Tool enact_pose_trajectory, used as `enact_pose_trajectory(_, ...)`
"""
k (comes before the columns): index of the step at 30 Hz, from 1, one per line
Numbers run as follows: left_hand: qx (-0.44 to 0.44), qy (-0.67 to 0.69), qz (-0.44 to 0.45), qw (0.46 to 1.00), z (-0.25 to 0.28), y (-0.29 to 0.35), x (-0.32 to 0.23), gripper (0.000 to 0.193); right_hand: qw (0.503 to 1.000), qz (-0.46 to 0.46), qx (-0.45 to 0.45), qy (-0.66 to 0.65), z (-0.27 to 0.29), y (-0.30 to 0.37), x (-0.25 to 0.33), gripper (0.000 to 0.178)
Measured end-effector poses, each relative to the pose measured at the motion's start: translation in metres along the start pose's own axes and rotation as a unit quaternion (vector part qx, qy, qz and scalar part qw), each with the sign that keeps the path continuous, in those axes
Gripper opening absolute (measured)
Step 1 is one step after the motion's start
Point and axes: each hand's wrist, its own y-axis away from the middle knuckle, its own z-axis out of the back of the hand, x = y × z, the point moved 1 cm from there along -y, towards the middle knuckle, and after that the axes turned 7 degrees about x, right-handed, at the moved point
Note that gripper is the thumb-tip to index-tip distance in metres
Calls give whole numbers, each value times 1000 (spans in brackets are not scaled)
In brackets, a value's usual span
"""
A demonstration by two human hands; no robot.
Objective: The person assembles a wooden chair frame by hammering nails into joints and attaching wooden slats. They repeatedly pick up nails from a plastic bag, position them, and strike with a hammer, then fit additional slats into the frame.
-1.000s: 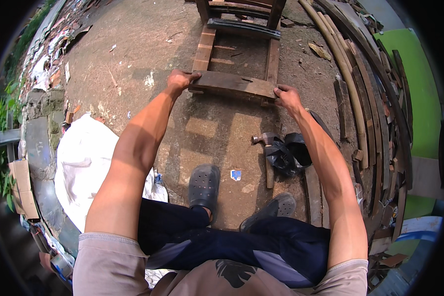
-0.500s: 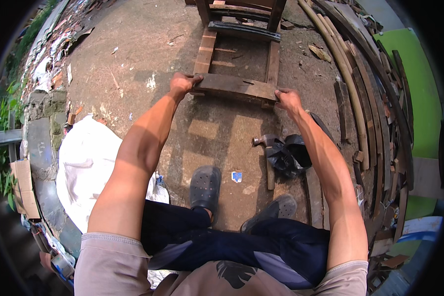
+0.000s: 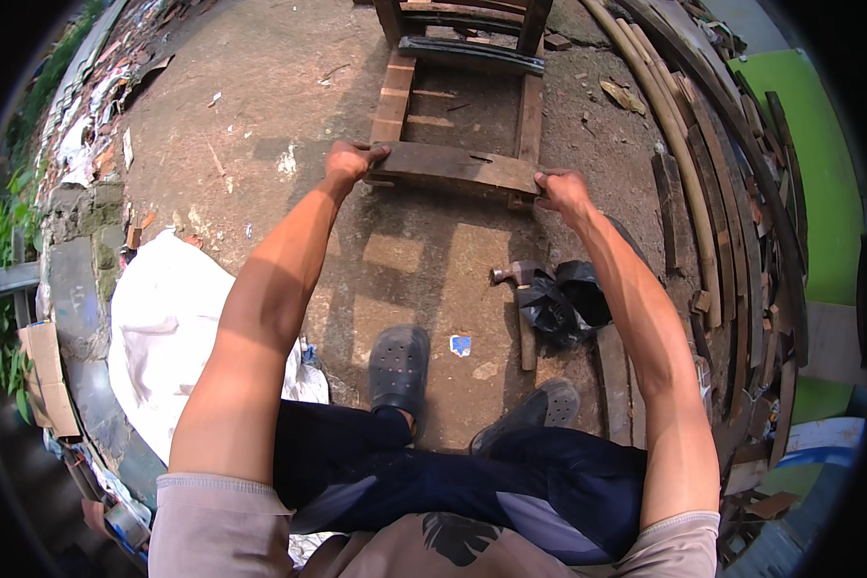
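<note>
The near crossboard [image 3: 458,166] of a wooden frame [image 3: 464,101] lying far on the ground is gripped at its ends by the left hand [image 3: 349,162] and right hand [image 3: 561,191]. The frame's far end is cut off; a hammer [image 3: 522,308] is partly hidden by a black bag [image 3: 566,303].

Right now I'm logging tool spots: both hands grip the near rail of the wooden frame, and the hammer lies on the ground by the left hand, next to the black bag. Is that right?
Not quite. The hammer lies by the right hand, not the left, next to the black bag. The head view shows it. The rest holds: the left hand and the right hand grip the near rail of the wooden frame.
</note>
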Motion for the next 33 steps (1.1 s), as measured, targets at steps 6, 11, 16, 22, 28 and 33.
enact_pose_trajectory(6,73,0,39,997,7,-7,-1,61,999,-29,23,8,9,-13,1,34)
enact_pose_trajectory(11,88,-86,-56,991,13,-21,9,65,998,-37,47,24,8,-6,7,36)
enact_pose_trajectory(16,130,-38,137,981,14,-23,-14,54,997,-70,21,31,8,7,14,40)
enact_pose_trajectory(22,125,3,148,981,24,-21,-14,58,999,-30,-26,15,-15,11,0,40)
enact_pose_trajectory(28,104,-53,129,985,17,-28,-25,47,997,-22,-19,66,-6,-5,-6,39)
enact_pose_trajectory(33,79,-77,95,989,9,-24,-35,40,997,-58,36,37,-3,8,17,52)
